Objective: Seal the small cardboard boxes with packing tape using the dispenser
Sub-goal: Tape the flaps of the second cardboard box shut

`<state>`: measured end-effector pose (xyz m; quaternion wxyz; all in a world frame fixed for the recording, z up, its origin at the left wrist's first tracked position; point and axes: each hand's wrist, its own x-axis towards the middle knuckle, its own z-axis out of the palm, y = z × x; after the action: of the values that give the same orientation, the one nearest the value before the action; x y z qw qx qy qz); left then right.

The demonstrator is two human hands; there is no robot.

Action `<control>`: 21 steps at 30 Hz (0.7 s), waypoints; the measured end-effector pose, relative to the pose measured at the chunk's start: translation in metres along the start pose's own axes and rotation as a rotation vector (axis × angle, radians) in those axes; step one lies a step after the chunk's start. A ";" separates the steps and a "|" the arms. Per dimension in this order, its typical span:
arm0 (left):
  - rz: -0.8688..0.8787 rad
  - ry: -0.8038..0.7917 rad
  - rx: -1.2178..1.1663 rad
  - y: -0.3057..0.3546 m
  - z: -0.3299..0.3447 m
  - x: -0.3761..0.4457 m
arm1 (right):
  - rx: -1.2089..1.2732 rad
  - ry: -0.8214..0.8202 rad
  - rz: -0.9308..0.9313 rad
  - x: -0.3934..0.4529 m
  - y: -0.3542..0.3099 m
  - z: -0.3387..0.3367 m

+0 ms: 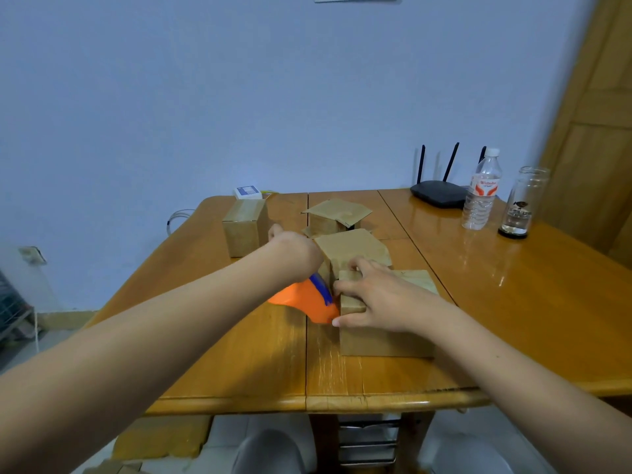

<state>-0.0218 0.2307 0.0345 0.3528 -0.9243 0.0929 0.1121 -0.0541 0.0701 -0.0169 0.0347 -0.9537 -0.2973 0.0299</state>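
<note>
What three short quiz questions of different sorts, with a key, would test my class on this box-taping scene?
1. True or false: the right hand rests on the nearest box.
2. Which hand holds the orange tape dispenser? A) left hand B) right hand
3. Fill in: beside the water bottle at the table's far right stands a glass ____.

Key: 1 true; 2 A; 3 jar.

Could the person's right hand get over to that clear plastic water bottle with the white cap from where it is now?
Probably yes. The right hand lies spread on the nearest cardboard box, holding nothing, and the bare wooden table between it and the clear plastic water bottle looks free.
</note>
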 end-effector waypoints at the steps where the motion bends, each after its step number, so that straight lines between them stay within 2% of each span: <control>1: 0.021 -0.039 0.025 0.010 0.004 0.004 | 0.001 0.005 -0.003 -0.001 0.000 0.001; 4: 0.056 -0.158 0.040 0.024 0.017 0.014 | 0.018 0.018 0.001 0.001 -0.001 0.000; 7: 0.070 -0.121 -0.031 -0.001 0.019 0.009 | 0.019 0.014 0.020 0.005 0.002 -0.002; 11: 0.029 -0.213 -0.020 -0.037 0.034 -0.007 | -0.011 -0.037 0.046 0.006 0.001 -0.005; 13: -0.005 -0.200 -0.058 -0.055 0.048 -0.012 | -0.063 -0.070 0.057 0.009 -0.005 -0.009; 16: -0.006 -0.176 -0.218 -0.069 0.065 -0.020 | -0.114 -0.104 0.076 0.016 -0.015 -0.011; 21: 0.020 -0.147 -0.674 -0.067 0.085 -0.029 | -0.095 -0.169 0.099 0.018 -0.019 -0.013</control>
<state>-0.0452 0.3397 0.0230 0.0321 -0.9774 0.0342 0.2062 -0.0495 0.0954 -0.0033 -0.0372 -0.9618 -0.2528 0.0980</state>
